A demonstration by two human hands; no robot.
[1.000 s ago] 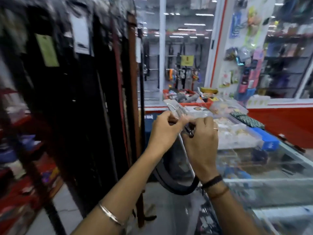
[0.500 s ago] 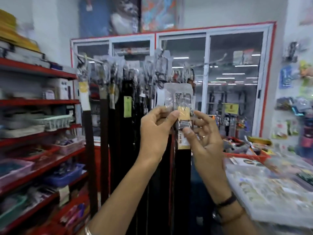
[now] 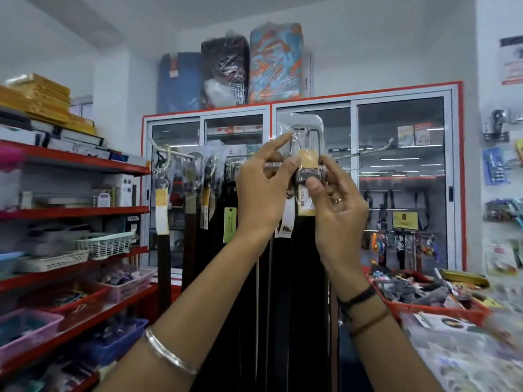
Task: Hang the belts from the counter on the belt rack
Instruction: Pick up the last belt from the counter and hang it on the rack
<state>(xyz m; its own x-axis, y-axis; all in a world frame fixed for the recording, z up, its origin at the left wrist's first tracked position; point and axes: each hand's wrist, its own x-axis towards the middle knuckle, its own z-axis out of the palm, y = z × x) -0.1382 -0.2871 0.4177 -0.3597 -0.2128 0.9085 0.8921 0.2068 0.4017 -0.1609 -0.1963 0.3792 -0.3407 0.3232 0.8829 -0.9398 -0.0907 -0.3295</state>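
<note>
I hold a dark belt up by its buckle end, which is wrapped in clear plastic with a yellow price tag. My left hand pinches the plastic at the buckle's left side, index finger raised. My right hand grips the strap just below the buckle, thumb on the front. The buckle is level with the belt rack, a white bar from which several dark belts hang with tags. The held belt's strap drops behind my hands among those belts.
Red shelves with baskets and boxes run along the left. A glass cabinet with a red frame stands behind the rack. A red tray of small goods and the counter lie at the lower right.
My hands have risen from counter height to the top of the rack, carrying the belt's buckle end up. My view has tilted upward with them.
</note>
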